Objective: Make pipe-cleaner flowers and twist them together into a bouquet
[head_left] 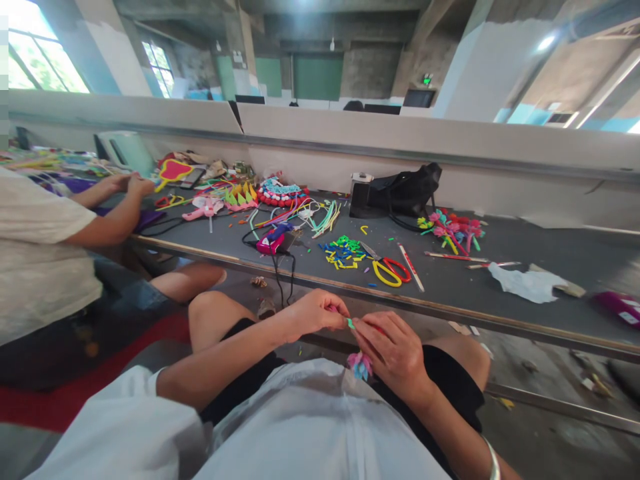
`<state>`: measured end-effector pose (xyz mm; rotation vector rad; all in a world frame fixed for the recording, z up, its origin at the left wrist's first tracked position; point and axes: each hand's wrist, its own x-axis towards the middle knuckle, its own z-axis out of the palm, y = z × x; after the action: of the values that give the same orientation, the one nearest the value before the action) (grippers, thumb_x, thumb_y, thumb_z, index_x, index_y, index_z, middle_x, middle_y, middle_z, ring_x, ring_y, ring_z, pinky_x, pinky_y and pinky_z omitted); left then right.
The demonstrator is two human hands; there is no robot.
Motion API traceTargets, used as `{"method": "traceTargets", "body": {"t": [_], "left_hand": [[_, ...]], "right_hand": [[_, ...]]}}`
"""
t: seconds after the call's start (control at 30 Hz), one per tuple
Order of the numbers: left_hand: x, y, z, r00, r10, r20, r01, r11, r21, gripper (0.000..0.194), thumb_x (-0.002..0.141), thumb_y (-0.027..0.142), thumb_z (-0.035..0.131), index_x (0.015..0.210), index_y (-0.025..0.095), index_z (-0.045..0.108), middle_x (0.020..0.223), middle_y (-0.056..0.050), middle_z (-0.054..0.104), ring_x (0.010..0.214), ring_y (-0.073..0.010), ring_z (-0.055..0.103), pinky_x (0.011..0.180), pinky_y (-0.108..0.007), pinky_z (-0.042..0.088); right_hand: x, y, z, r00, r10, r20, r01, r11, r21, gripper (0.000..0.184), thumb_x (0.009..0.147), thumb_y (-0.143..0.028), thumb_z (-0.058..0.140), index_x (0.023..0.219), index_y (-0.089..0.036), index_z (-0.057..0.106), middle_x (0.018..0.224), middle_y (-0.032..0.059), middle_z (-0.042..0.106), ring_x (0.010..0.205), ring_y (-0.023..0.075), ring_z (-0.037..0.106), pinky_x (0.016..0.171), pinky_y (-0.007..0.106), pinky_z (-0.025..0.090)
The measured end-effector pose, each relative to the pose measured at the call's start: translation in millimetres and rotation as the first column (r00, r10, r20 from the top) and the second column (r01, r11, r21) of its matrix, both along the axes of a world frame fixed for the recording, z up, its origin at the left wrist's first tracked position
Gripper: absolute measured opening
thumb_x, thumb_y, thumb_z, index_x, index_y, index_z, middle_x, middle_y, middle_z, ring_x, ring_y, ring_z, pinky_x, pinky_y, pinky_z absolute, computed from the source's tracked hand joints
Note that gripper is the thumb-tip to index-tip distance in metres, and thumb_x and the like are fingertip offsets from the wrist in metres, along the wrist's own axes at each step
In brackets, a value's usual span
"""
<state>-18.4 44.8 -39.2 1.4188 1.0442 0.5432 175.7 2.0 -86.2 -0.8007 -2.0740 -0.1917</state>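
Above my lap, my left hand [317,317] and my right hand [393,347] meet with bent, pinched fingers. A small green piece [349,323] shows between their fingertips, on my left hand's side. A bit of pink shows inside my left fingers; what it belongs to is hidden. Out from under my right hand hangs a pink and blue craft flower [360,365], and a spot of red shows by its fingers. On the table just beyond lie a pile of green, blue and yellow short pieces [344,252] and scissors with yellow and red handles [391,272].
A person's hands [131,183] work at the left. The table edge [320,287] runs before my knees. Behind lie pale strips [326,219], a black bag [407,190] and a colourful flower bunch [453,232]. Crumpled white plastic [525,281] lies right.
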Motion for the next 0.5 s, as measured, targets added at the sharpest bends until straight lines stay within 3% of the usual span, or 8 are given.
{"method": "traceTargets", "body": {"t": [0.13, 0.27, 0.4, 0.5], "left_hand": [[-0.4, -1.4, -3.7, 0.993, -0.046, -0.109, 0.059, 0.992, 0.115, 0.019, 0.066, 0.029, 0.066, 0.075, 0.013, 0.067, 0.049, 0.008, 0.044, 0.047, -0.0069, 0.03, 0.046, -0.023, 0.019], [0.5, -5.3, -3.7, 0.972, -0.06, -0.229, 0.141, 0.924, 0.355, 0.012, 0.069, 0.017, 0.058, 0.076, 0.013, 0.067, 0.057, 0.005, 0.05, 0.053, -0.0085, 0.04, 0.05, -0.022, 0.027], [2.0, -9.5, -4.6, 0.942, -0.016, -0.334, 0.249, 0.701, 0.668, 0.012, 0.069, 0.008, 0.055, 0.071, 0.014, 0.065, 0.066, 0.0, 0.058, 0.067, -0.0128, 0.05, 0.06, -0.024, 0.034], [2.1, -11.1, -8.7, 0.918, 0.009, -0.396, 0.328, 0.542, 0.774, 0.012, 0.072, 0.006, 0.054, 0.072, 0.015, 0.062, 0.068, -0.002, 0.059, 0.071, -0.0154, 0.051, 0.065, -0.027, 0.036]], "right_hand": [[-1.4, 1.4, 4.0, 1.0, 0.009, -0.024, -0.01, 1.0, -0.024, 0.017, 0.084, -0.01, 0.068, 0.097, -0.021, 0.068, 0.082, 0.002, 0.071, 0.083, 0.0181, 0.061, 0.095, 0.044, 0.045], [-3.8, 3.4, 4.1, 0.993, -0.011, -0.119, -0.012, 0.981, -0.194, 0.007, 0.087, -0.015, 0.065, 0.083, -0.021, 0.066, 0.073, -0.001, 0.068, 0.078, 0.0164, 0.06, 0.094, 0.042, 0.043], [-5.2, 2.8, 3.0, 0.976, -0.096, -0.197, 0.004, 0.906, -0.422, 0.011, 0.088, -0.025, 0.063, 0.078, -0.022, 0.067, 0.073, 0.0006, 0.068, 0.082, 0.0191, 0.06, 0.087, 0.038, 0.045], [-5.4, 3.0, 4.5, 0.952, -0.174, -0.252, -0.038, 0.749, -0.661, 0.016, 0.086, -0.031, 0.063, 0.075, -0.021, 0.068, 0.072, 0.0013, 0.068, 0.074, 0.0183, 0.061, 0.07, 0.03, 0.045]]}}
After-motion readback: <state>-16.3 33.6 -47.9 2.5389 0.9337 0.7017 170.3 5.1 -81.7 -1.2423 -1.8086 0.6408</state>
